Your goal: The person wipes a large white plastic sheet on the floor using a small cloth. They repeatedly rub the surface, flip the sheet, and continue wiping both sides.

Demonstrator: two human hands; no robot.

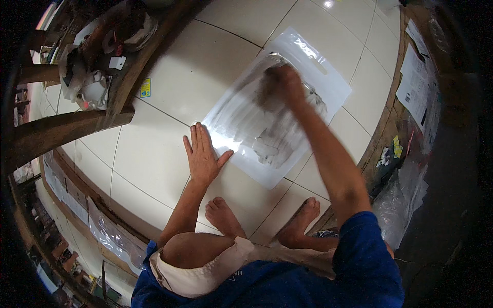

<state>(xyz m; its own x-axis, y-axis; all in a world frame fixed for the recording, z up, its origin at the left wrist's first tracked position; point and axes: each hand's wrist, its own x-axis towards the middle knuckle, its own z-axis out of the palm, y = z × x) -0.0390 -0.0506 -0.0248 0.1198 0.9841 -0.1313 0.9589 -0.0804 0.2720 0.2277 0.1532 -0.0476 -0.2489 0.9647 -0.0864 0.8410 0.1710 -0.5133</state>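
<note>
A whitish, shiny plastic bag [303, 172] with a slot-shaped handle hole lies flat and slantwise on the floor tiles. Dark grey smears spread over its middle. My left hand [203, 160] is open, palm down, with its fingers spread; the thumb rests at the bag's left edge. Over the upper part of the bag, my right hand [288, 87] is closed and somewhat blurred by motion. It presses down around something dark that I cannot make out, and the smears lie right beside it.
A wooden frame [77, 123] with cluttered shelves stands at left. Near it a small yellow label [146, 88] sits on a tile. Papers [413, 84] and crumpled clear plastic [393, 205] lie along the wooden edge at right. My bare feet [223, 215] are just below the bag.
</note>
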